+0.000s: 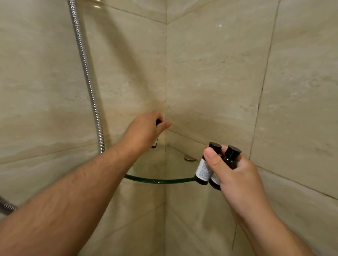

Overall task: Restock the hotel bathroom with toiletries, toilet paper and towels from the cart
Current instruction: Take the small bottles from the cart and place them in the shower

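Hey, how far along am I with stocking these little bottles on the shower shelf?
Early on. Done: no bottle stands released yet. In hand: the left hand grips one small bottle at the back corner of the glass shelf; the right hand holds two dark bottles by the shelf's front edge. Left: setting down all three.

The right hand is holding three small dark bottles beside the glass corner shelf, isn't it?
Not quite. The head view shows the right hand holding two small dark bottles, not three, beside the glass corner shelf.
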